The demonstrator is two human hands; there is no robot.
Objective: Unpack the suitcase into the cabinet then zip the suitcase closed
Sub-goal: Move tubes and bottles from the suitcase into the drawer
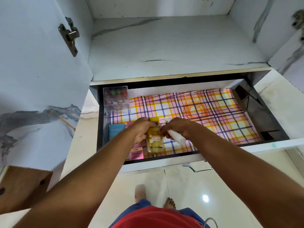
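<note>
We log open drawer [164,163]: plaid liner [213,116]; clear organiser [116,98] with small bottles; blue box [115,130]; pink box [136,153]; left hand [141,129] gripping yellow bottle [154,140]; right hand [179,127] gripping white tube [176,137].

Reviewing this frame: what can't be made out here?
- Suitcase: nowhere in the head view.
- Yellow bottle: label too blurred to read; left hand covers its top.
- White bottle: middle hidden by right hand.
- Blue box: print too small.
- Clear organizer: contents blurred.

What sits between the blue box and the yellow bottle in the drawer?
In the head view, a pink box lies between the blue box and yellow bottle, partly under the left hand.
</note>
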